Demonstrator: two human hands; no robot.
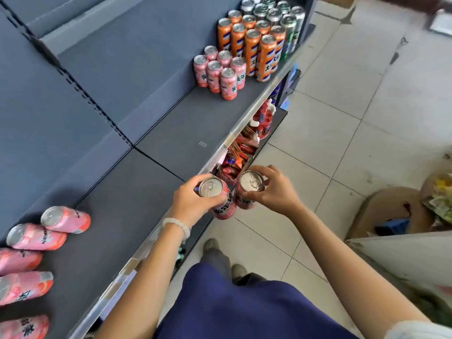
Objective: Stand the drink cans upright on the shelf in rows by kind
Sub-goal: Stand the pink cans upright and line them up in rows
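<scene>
Shop, grey shelf [171, 133], stocked drink cans [252, 45]

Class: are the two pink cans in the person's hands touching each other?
Cannot tell. In the head view, left-hand can and right-hand can sit side by side; fingers obscure their meeting point.

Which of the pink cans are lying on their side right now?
The pink cans at the shelf's near-left end lie flat; the pink group beside the orange cans stands upright.

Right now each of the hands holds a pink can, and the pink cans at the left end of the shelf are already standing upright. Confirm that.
Not quite. The left hand and the right hand do each hold a pink can, but the pink cans at the left end of the shelf lie on their sides. Only the group of pink cans further along stands upright. The head view shows this.
</scene>
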